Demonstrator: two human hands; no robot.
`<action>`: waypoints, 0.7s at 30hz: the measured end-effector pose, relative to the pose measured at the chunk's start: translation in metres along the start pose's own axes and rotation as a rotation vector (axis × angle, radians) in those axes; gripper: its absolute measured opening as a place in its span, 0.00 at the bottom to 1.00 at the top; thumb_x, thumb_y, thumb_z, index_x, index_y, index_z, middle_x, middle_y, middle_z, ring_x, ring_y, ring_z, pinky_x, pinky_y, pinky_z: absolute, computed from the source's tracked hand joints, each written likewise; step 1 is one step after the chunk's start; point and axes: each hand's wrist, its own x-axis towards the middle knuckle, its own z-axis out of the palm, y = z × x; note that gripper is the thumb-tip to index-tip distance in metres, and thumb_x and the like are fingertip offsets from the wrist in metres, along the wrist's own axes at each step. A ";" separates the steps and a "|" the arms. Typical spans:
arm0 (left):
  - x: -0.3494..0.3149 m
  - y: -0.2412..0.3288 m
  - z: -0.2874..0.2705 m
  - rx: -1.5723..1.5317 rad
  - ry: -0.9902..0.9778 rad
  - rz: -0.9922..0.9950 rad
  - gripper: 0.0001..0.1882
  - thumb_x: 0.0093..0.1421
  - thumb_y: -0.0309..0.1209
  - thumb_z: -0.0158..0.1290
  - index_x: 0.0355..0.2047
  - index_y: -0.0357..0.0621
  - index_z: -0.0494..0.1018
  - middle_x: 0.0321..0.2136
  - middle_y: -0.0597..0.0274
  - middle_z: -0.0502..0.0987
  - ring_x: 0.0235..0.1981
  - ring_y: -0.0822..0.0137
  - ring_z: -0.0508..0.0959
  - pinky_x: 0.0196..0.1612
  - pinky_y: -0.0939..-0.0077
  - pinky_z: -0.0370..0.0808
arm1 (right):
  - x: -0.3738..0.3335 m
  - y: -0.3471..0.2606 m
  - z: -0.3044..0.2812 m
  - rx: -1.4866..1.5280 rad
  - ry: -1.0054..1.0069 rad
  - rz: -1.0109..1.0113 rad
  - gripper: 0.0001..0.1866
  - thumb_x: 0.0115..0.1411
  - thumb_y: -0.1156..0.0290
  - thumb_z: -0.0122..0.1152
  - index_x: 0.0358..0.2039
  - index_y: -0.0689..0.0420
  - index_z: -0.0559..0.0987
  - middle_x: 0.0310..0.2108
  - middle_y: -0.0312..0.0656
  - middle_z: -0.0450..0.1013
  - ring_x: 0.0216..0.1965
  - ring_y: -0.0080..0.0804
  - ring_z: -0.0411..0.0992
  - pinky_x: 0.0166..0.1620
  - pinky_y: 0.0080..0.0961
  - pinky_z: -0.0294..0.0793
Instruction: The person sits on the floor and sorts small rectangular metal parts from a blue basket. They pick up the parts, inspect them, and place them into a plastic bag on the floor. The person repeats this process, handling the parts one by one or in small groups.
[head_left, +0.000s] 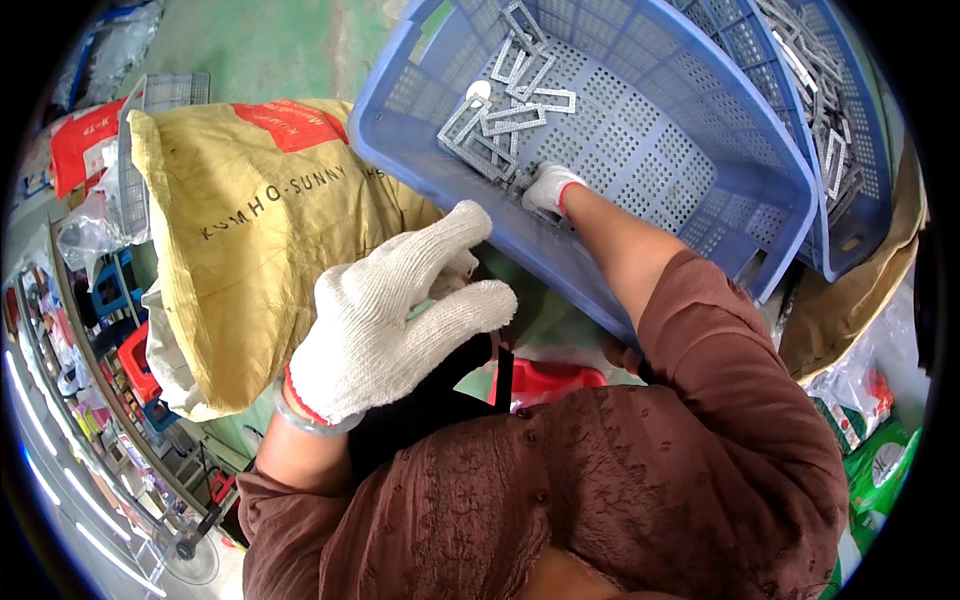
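A white knitted glove with a red cuff covers each hand. My left hand (390,310) is raised near the front of my body, outside the basket, with thumb and forefinger apart and no object visible between them. My right hand (548,190) reaches down inside a blue plastic basket (480,215), beside the near end of a loose pile of grey rectangular frames (515,120). Its fingertips are partly hidden, so whether they grip a frame does not show. A small white round piece (479,90) lies among the frames.
A large yellow woven sack (250,240) stands left of the basket. Right of it, another blue basket (850,230) holds more grey pieces (830,150). A red plastic item (550,380) sits below, near my lap. Shelving (130,420) and a fan (190,555) are at far left.
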 end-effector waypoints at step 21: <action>-0.002 -0.007 -0.005 0.009 -0.023 0.022 0.29 0.55 0.30 0.66 0.56 0.36 0.73 0.35 0.58 0.82 0.36 0.70 0.83 0.42 0.76 0.79 | 0.016 0.009 0.003 -0.049 -0.005 0.019 0.34 0.48 0.56 0.72 0.53 0.63 0.78 0.57 0.53 0.73 0.57 0.47 0.73 0.58 0.41 0.72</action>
